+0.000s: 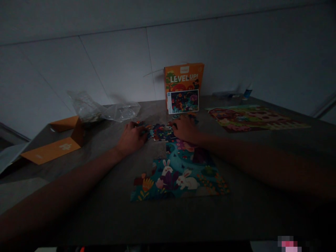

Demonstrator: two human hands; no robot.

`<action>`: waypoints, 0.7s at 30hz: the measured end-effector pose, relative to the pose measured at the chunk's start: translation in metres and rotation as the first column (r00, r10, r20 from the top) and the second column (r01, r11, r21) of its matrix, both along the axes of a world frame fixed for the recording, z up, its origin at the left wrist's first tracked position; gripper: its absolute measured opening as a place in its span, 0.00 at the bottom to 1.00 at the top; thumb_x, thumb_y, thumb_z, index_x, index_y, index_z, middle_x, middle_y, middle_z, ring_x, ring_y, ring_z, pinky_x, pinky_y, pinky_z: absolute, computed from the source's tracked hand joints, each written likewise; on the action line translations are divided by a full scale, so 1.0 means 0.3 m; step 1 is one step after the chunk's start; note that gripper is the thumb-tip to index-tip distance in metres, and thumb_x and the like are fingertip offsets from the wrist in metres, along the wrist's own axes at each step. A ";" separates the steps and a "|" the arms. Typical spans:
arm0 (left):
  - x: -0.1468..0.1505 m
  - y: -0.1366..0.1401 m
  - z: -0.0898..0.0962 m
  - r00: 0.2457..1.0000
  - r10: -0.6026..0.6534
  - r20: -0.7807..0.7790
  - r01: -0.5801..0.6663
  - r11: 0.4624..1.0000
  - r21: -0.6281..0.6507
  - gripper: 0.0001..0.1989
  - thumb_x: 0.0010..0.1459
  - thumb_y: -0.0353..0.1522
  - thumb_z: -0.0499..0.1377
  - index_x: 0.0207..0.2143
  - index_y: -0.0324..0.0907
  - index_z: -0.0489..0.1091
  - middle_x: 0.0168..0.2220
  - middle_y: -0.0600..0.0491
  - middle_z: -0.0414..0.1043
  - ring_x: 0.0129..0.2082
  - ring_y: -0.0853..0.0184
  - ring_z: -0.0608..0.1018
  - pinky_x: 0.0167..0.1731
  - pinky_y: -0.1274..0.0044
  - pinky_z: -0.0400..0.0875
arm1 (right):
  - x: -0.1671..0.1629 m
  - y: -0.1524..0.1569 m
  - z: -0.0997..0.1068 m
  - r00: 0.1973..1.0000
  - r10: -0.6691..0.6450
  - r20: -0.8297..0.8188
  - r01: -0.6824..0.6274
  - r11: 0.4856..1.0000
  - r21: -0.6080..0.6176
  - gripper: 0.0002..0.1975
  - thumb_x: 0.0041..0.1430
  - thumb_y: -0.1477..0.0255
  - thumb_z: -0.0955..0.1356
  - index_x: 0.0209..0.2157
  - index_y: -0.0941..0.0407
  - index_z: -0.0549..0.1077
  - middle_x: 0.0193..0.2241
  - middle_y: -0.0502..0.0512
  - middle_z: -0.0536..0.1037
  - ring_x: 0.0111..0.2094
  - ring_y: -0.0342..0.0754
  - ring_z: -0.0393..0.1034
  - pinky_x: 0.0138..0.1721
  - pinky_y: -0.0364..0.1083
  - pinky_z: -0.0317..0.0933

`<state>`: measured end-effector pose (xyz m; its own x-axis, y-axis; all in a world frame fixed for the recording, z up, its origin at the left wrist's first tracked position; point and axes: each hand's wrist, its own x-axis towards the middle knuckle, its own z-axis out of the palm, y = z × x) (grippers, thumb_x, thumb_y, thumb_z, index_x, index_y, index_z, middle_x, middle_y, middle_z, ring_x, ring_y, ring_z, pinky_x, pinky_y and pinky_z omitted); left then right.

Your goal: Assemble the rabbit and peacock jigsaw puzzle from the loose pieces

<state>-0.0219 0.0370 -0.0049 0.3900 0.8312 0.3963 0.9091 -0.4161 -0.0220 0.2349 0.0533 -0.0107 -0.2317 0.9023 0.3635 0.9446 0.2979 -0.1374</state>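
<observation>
We see at the centre the partly assembled puzzle (183, 171), lying flat on the dark grey table (105, 217), its near part showing two white rabbits among teal ground and bright plants; its left edge is stepped. At its far end we find a cluster of darker puzzle pieces (159, 133), between the two hands. The left hand (132, 137) lies palm down at the cluster's left end, fingers bent and reaching onto it; we cannot tell whether they pinch a piece. The right hand (186, 128) rests over the far right part of the puzzle, fingers curved downward, and here too we cannot tell how far the grip is closed or whether it has hold of anything. Just beyond, we note a white-edged picture card (184, 101) standing before an upright orange box (183, 74) lettered "LEVEL UP!". To the right lies a second puzzle (252, 117) with a farm scene, and behind it a small bottle (247, 92). To the left we observe a clear plastic bag (123, 111), another crumpled bag (85, 105), and an orange folded carton (54, 152). A pale panelled wall (112, 66) rises behind the table.
</observation>
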 end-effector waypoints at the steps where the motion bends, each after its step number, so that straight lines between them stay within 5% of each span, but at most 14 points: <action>1: -0.001 0.001 -0.002 1.000 -0.001 0.003 0.001 1.000 -0.007 0.16 0.63 0.36 0.55 0.47 0.41 0.79 0.44 0.42 0.77 0.53 0.50 0.75 0.54 0.59 0.73 | -0.005 -0.003 0.002 1.000 0.013 0.005 -0.013 1.000 0.001 0.17 0.66 0.70 0.63 0.49 0.57 0.79 0.50 0.66 0.76 0.56 0.62 0.66 0.54 0.57 0.59; 9: 0.011 -0.010 -0.003 0.972 -0.206 0.109 0.206 0.978 0.013 0.19 0.65 0.40 0.55 0.52 0.42 0.75 0.50 0.43 0.74 0.53 0.55 0.76 0.56 0.63 0.74 | -0.014 -0.003 -0.003 0.986 0.166 0.011 -0.166 0.986 0.027 0.18 0.67 0.63 0.65 0.48 0.60 0.79 0.48 0.66 0.78 0.53 0.59 0.69 0.55 0.54 0.59; 15: 0.040 -0.046 0.013 0.858 -0.506 0.082 0.510 0.859 -0.035 0.15 0.67 0.36 0.54 0.49 0.41 0.76 0.51 0.43 0.74 0.56 0.55 0.75 0.60 0.61 0.71 | -0.015 -0.008 -0.001 0.944 0.330 -0.022 -0.329 0.944 0.037 0.18 0.66 0.65 0.67 0.50 0.62 0.77 0.48 0.65 0.78 0.53 0.56 0.70 0.57 0.51 0.60; 21: 0.041 -0.049 0.016 0.835 -0.545 0.081 0.548 0.836 -0.034 0.14 0.68 0.34 0.54 0.50 0.40 0.76 0.52 0.43 0.74 0.55 0.57 0.76 0.58 0.62 0.73 | -0.017 -0.044 0.025 0.925 0.376 -0.048 -0.373 0.926 0.057 0.18 0.57 0.72 0.69 0.49 0.61 0.78 0.46 0.62 0.78 0.51 0.57 0.71 0.55 0.50 0.62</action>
<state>-0.0097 0.0222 -0.0003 0.7619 0.5108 0.3983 0.5318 -0.8443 0.0657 0.2298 0.0400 -0.0032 -0.5276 0.7358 0.4245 0.7538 0.6359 -0.1652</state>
